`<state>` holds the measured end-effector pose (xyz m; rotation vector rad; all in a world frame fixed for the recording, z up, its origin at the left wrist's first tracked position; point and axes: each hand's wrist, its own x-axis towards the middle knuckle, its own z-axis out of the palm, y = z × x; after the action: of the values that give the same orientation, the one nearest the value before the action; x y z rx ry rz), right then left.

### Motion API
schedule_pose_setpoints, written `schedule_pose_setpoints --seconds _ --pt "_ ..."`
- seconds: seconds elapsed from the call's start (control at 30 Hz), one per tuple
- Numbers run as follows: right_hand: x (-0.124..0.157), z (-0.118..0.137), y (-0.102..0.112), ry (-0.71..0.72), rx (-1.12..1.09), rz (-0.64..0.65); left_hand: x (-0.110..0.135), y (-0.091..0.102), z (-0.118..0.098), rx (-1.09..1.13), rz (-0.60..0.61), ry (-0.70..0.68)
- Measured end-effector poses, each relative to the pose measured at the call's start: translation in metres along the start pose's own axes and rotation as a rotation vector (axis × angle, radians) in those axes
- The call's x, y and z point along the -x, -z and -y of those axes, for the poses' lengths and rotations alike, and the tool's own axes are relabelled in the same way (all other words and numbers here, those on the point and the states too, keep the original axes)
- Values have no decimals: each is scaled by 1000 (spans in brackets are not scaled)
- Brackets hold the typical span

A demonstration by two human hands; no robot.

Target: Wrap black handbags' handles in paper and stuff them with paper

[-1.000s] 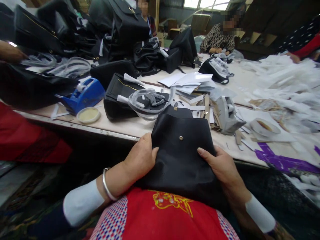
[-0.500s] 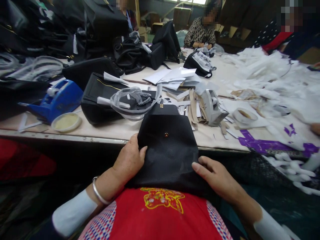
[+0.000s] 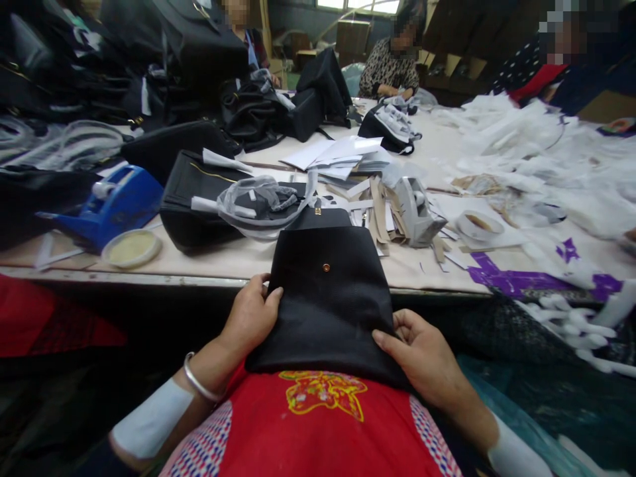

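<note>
A flat black leather pouch (image 3: 322,311) with a small brass snap in its upper part lies between my hands, its lower edge against my red apron (image 3: 318,424) and its top over the table edge. My left hand (image 3: 251,308) grips its left side, thumb on the front face. On the right side, my right hand (image 3: 420,348) holds it with the thumb on top and fingers curled behind. Just beyond the pouch is a black bag (image 3: 199,205) lying on the table, with a plastic-wrapped strap (image 3: 263,205) on it.
On the left are a blue tape dispenser (image 3: 116,205) and a round yellowish dish (image 3: 132,248). A grey tape dispenser (image 3: 420,212), white sheets (image 3: 342,156) and a tape roll (image 3: 479,227) lie right of centre. Black bags are piled back left. Co-workers (image 3: 390,69) sit across the table.
Both hands still hold the pouch, which has shifted slightly left and now lies more spread, with its lower left corner showing. The camera view has moved slightly.
</note>
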<state>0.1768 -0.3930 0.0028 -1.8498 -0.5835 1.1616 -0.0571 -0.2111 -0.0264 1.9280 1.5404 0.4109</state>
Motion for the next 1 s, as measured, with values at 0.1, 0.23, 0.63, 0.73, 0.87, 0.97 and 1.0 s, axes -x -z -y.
schedule_pose_setpoints --seconds 0.1,0.23,0.63,0.73,0.87,0.97,1.0 --pt "3 -1 5 18 97 -88 2 0 -1 -3 -7 -24" --pt "4 3 11 102 148 -55 3 1 -5 -37 -23 -77" --pt "-15 1 -1 -85 -335 18 3 2 -3 -24 6 -61" --pt "-20 -4 5 17 -31 -9 1 1 -2 -24 6 -82" --pt "-16 13 10 486 764 -292 -1 -2 -2 -31 4 -119" --pt "-15 38 -2 962 1068 -253 3 -6 -3 -107 -33 -160" --pt "-19 46 -9 1052 1134 -156 4 -8 -3 -161 -82 -188"
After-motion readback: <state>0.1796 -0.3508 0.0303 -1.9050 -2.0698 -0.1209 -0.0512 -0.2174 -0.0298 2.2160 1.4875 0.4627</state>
